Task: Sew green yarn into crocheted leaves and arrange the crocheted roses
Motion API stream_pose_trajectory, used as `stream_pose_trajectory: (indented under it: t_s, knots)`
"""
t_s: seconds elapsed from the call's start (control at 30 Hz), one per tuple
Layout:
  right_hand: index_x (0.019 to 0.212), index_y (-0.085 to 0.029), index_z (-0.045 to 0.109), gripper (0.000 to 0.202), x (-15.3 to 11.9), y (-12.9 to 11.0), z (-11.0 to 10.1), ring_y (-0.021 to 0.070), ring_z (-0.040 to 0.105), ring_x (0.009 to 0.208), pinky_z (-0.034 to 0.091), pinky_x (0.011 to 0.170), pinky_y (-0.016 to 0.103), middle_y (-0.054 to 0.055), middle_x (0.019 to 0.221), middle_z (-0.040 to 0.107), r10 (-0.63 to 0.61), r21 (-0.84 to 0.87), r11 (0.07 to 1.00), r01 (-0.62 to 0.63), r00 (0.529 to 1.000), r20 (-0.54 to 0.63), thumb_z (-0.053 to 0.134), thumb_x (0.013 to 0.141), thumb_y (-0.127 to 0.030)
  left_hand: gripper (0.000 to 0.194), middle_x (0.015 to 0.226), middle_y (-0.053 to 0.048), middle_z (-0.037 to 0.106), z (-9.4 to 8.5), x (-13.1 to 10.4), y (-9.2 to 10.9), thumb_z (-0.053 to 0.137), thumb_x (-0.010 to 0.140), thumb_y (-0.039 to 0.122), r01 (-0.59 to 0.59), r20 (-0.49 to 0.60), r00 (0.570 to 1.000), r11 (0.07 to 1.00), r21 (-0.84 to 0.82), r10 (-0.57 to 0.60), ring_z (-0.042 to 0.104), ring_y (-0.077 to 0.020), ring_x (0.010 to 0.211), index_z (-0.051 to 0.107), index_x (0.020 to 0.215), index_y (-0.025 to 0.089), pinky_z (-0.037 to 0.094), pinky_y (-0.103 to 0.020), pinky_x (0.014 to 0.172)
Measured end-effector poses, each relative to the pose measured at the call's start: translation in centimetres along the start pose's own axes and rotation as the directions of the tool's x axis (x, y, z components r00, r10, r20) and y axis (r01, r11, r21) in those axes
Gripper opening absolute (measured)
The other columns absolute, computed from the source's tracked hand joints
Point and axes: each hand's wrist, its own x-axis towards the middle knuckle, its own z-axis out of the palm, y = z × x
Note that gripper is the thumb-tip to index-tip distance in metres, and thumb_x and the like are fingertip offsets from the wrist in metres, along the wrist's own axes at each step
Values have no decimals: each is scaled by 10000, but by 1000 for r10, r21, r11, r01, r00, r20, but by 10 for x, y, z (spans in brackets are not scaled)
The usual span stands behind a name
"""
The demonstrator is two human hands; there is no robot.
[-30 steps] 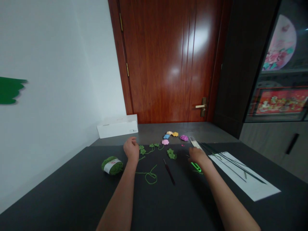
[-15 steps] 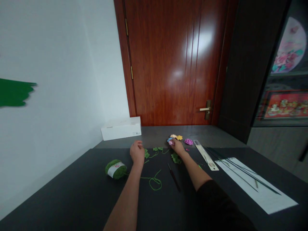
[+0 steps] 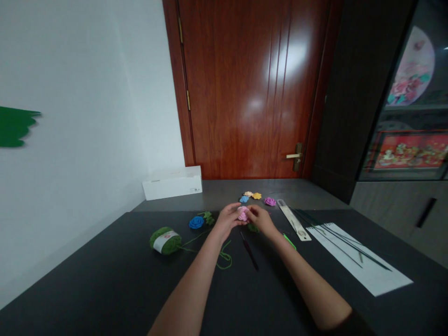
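Note:
A pink crocheted rose (image 3: 242, 213) is held between both hands above the dark table. My left hand (image 3: 227, 219) closes on its left side, and my right hand (image 3: 261, 220) pinches its right edge. Just left of them lie a blue crocheted rose (image 3: 196, 222) and green crocheted leaves (image 3: 209, 217). Another green leaf piece (image 3: 253, 227) shows partly beneath my right hand. A crochet hook (image 3: 249, 252) with a dark handle rests nearer to me. Green yarn (image 3: 224, 258) trails from a banded ball (image 3: 165, 241) at the left.
Small light-blue (image 3: 244, 199) and yellow (image 3: 257, 196) flowers and a purple rose (image 3: 270, 201) lie beyond my hands. To the right are a long packet (image 3: 294, 220) and dark stems on a white sheet (image 3: 381, 275). A white box (image 3: 173, 183) stands at the back left.
My right hand has drawn the pink rose back from the flower group, and my left hand has moved right to hold it too. The blue rose now shows at the left.

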Motion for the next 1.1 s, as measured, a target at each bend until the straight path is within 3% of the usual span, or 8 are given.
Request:
stream_pose_trajectory:
  t_s: [0.07, 0.17, 0.27, 0.47, 0.7, 0.9, 1.1]
  knots:
    - [949, -183, 692, 367, -2, -2, 2, 167, 645, 642, 501, 610, 257, 38, 790, 719, 44, -182, 983, -36, 998, 42, 523, 893, -503, 454, 784, -95, 726, 0, 1, -5, 890, 592, 318, -27, -54, 998, 999, 27, 29, 670, -180, 609, 693, 938, 100, 553, -316, 572]
    - [1034, -163, 689, 345, -1, 0, -7, 199, 704, 788, 518, 683, 279, 99, 947, 745, 166, -402, 895, -196, 980, -108, 452, 955, -399, 375, 729, -89, 720, -6, 5, -10, 888, 550, 289, -35, -88, 995, 999, 33, 37, 659, -181, 621, 719, 814, 84, 553, -320, 586]
    - [965, -146, 711, 255, 1, 6, -20, 255, 705, 939, 504, 770, 316, 155, 990, 743, 208, -498, 818, -288, 955, -212, 571, 906, -351, 322, 714, -89, 722, -12, 6, -14, 877, 511, 224, -22, -85, 996, 1000, 18, 24, 665, -192, 658, 730, 759, 79, 573, -364, 666]
    - [711, -215, 721, 90, -2, 13, -18, 224, 718, 843, 475, 728, 276, 48, 788, 753, 249, -574, 762, -299, 954, -167, 765, 741, -288, 267, 690, -72, 704, -9, 5, -19, 829, 486, 88, 21, -56, 998, 999, -37, -23, 651, -182, 652, 734, 736, 83, 565, -385, 722]
    - [857, -185, 684, 190, -4, -3, -11, 187, 688, 787, 469, 695, 249, 52, 849, 745, 93, -460, 865, -199, 966, -242, 568, 872, -335, 254, 841, -72, 685, -10, 2, -6, 797, 623, 58, 38, 99, 995, 973, -229, -15, 650, -158, 808, 721, 862, 96, 511, -360, 912]
    - [784, -187, 640, 245, -10, -29, 12, 184, 606, 663, 463, 641, 275, 45, 736, 683, -160, -197, 975, 106, 945, -284, 582, 834, -419, 315, 895, -56, 676, -12, 1, -1, 792, 627, 26, -1, 136, 990, 954, -298, 43, 629, -144, 851, 717, 921, 112, 477, -306, 907]
    - [749, -196, 617, 346, -9, -28, 21, 179, 615, 674, 504, 652, 289, 41, 724, 682, -107, 91, 987, 130, 968, -227, 625, 771, -541, 321, 960, -78, 702, -14, 3, 1, 824, 617, 81, -47, 143, 986, 968, -247, 84, 636, -150, 855, 710, 915, 119, 487, -275, 828]
